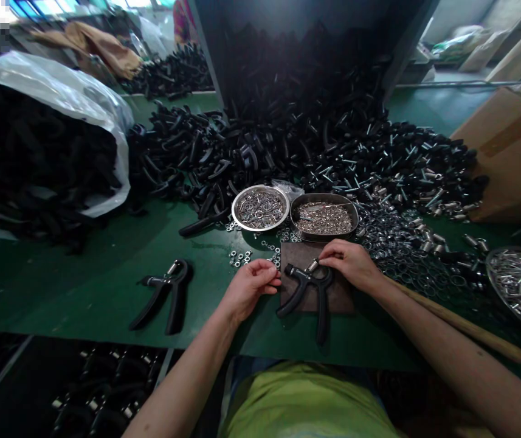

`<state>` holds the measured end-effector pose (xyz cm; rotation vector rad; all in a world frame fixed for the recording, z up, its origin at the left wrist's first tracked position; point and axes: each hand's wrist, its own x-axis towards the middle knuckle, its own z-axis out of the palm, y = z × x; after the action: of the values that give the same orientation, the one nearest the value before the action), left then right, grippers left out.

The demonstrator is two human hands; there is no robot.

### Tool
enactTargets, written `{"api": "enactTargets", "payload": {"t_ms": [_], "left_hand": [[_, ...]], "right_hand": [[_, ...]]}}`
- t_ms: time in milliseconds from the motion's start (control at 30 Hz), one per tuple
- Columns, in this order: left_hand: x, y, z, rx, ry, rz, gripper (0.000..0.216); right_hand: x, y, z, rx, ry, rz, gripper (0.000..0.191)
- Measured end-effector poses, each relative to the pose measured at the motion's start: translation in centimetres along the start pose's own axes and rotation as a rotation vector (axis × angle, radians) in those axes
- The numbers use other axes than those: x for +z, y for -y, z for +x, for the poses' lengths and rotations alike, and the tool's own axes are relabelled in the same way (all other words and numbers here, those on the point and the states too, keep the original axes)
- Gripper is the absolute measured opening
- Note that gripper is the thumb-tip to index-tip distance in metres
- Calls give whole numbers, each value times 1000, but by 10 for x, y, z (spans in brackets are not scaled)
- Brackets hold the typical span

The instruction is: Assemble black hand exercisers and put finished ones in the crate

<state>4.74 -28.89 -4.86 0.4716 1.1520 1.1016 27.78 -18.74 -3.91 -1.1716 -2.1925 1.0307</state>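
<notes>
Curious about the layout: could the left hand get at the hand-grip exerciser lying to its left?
Likely yes: between the left hand and that hand-grip exerciser, only green tabletop shows.

Whether the left hand (255,283) pinches anything is too small to tell. The right hand (351,263) hides one end of a spring (312,266). Lettering on the grip (321,304) between them is unreadable. A bowl (489,267) rightward and bag (121,164) leftward are cut off.

Free tabletop (210,286) left of the left hand (251,286), round bowl (260,229) and handle pile (246,155) as barriers ahead
</notes>
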Motion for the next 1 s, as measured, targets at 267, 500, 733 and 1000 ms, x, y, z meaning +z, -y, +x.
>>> {"api": "enactTargets", "payload": {"t_ms": [267, 500, 733, 1000], "left_hand": [[1, 13, -6, 17, -39, -13, 33], [13, 9, -6, 99, 20, 148, 26], [38, -3, 4, 541, 63, 869, 7], [50, 8, 15, 623, 102, 992, 5]], "right_hand": [[0, 5, 3, -15, 22, -133, 8], [-4, 11, 11, 61, 108, -215, 6], [-4, 6, 20, 107, 242, -172, 3], [-30, 12, 48, -30, -7, -519, 18]]}}
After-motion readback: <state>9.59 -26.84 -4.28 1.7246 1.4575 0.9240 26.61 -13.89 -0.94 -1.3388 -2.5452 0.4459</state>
